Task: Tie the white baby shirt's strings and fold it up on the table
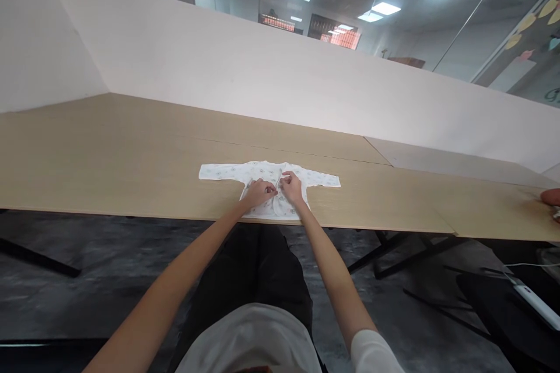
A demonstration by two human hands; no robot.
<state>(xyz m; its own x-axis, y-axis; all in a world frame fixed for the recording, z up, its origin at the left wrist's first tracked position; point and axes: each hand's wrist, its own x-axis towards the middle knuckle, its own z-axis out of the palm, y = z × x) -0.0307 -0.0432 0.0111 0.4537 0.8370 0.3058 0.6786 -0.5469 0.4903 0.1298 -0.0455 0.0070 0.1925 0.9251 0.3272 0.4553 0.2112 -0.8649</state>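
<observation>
A small white baby shirt (258, 171) with a faint printed pattern lies spread on the table, its sleeves stretched out to both sides. Its hem rests close to the table's front edge. Over the left part of the front, my left hand (260, 192) is closed in a pinch at the shirt's middle opening. My right hand (291, 188) pinches beside it, fingertips at the same front edge. Both hands nearly touch. The exact bit of cloth or fastening between the fingertips is too small to make out.
The long wooden table (131, 157) runs along a white wall (262, 81) with a window (332, 6) above. A grey panel (446, 157) lies at the back right. An orange object (550, 197) sits at the far right end. Below right, a white power strip (537, 305) rests on a black chair (494, 309).
</observation>
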